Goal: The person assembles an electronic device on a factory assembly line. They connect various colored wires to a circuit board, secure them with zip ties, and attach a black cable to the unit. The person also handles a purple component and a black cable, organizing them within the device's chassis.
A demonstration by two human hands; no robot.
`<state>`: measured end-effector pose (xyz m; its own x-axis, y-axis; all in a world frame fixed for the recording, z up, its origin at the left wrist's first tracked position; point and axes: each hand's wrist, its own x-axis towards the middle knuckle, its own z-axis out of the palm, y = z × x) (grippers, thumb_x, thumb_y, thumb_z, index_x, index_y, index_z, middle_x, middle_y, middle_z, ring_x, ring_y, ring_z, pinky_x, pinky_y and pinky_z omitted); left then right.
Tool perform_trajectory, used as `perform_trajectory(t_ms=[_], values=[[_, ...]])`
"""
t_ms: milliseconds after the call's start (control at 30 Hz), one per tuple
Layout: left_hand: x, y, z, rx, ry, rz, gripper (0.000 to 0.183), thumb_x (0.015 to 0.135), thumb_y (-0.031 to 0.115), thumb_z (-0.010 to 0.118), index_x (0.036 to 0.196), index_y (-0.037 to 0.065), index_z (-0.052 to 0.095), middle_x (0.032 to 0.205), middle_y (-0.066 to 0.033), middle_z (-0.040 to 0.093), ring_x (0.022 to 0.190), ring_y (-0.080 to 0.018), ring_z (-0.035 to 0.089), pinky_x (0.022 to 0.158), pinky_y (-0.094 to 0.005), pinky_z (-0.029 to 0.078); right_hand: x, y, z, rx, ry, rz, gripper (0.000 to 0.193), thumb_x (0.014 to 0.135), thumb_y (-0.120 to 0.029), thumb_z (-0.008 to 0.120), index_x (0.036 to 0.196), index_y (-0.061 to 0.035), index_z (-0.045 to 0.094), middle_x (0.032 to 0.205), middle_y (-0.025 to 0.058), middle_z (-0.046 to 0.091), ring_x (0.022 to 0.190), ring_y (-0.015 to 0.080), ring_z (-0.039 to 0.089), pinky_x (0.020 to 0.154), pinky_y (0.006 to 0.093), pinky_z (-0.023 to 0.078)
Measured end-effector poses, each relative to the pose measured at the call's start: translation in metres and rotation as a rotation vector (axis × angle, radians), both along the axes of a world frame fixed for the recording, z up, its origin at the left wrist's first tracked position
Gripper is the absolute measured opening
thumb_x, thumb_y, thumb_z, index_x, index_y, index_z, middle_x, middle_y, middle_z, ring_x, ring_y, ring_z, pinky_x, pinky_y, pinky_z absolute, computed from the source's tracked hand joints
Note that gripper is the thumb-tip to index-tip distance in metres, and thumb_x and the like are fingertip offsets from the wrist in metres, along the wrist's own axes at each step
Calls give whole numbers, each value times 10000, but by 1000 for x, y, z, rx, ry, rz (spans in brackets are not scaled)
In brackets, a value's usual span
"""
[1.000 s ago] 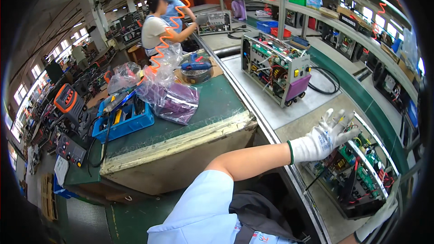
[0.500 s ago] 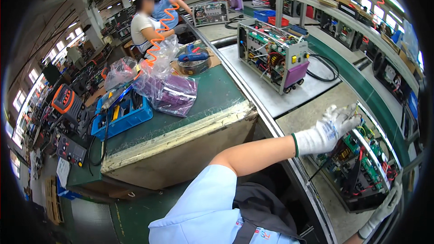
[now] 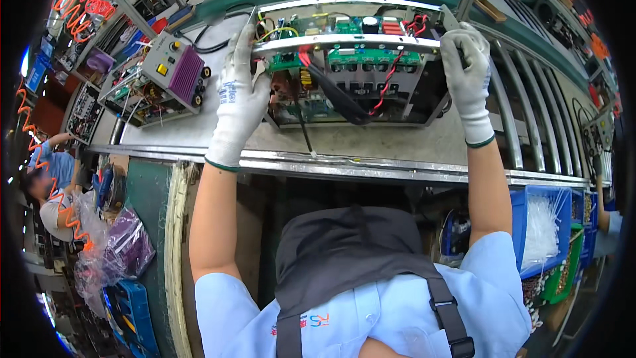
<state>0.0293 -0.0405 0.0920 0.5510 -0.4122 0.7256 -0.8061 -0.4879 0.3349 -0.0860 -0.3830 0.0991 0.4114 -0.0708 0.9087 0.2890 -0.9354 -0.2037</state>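
Observation:
Before me on the line stands an open machine chassis (image 3: 409, 101) with green circuit boards, thick black cables and red twisted wires. A long metal rail (image 3: 344, 41) runs across its top. My left hand (image 3: 240, 103), in a white knit glove, grips the chassis at its left end, the fingers up along the end plate and the thumb on the near side. At the right end, my gloved right hand (image 3: 468, 69) has its fingers curled over the upper corner. Parts of both hands' grip are hidden behind the end plates. A loose black cable (image 3: 303, 122) hangs down the front.
Left of it sits another open machine with a purple panel (image 3: 184, 78). Metal rollers (image 3: 527, 106) lie to the right. Blue bin (image 3: 544, 225) with white cable ties stands at lower right. A green bench (image 3: 147, 189) with bagged purple parts (image 3: 129, 242) is at left, with people beyond.
My view has swung right, bringing the chassis to the centre. My left hand has moved from the top of the chassis to its left end; my right hand is at the right end.

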Motion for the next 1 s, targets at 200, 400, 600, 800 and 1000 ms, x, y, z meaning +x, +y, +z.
perform_trajectory(t_ms=[200, 400, 600, 800, 1000], values=[[-72, -37, -10, -39, -406, -74, 464, 670, -7, 668, 1123, 90, 649, 1173, -151, 596, 1005, -302, 588, 814, -420, 475, 5, 0, -5, -56, -64, -26, 89, 874, -102, 609, 826, -29, 630, 852, 76, 643, 920, 233, 573, 1008, 410, 375], [-95, -111, 12, 255, -74, -113, 223, 727, 179, 654, 903, 68, 573, 767, -77, 615, 615, -247, 612, 534, -428, 457, 22, -11, -24, 59, -116, 69, 176, 866, -52, 607, 1032, -18, 656, 1115, 134, 648, 1089, 277, 589, 984, 387, 420], [-76, -130, -18, -91, -401, 52, 153, 790, 204, 550, 923, 153, 608, 772, -111, 633, 640, -275, 633, 557, -424, 480, 10, -58, 2, -5, 284, 116, 301, 963, -126, 536, 1231, 10, 557, 1245, 136, 580, 1163, 226, 532, 1008, 341, 392], [-67, -95, -17, 299, 43, 73, 309, 786, 227, 569, 1080, 131, 564, 848, -123, 623, 675, -257, 648, 583, -405, 502, 50, -37, 54, 55, 815, 419, 322, 958, -95, 529, 1260, 20, 542, 1195, 88, 594, 1100, 149, 542, 977, 284, 394], [-62, -78, -18, 252, 67, 213, 646, 773, 203, 568, 1277, -155, 379, 827, -107, 594, 626, -202, 597, 526, -335, 391, 82, -58, 42, 129, 917, 546, 120, 936, -32, 529, 1019, 33, 587, 976, 39, 570, 929, 105, 541, 870, 232, 410]])
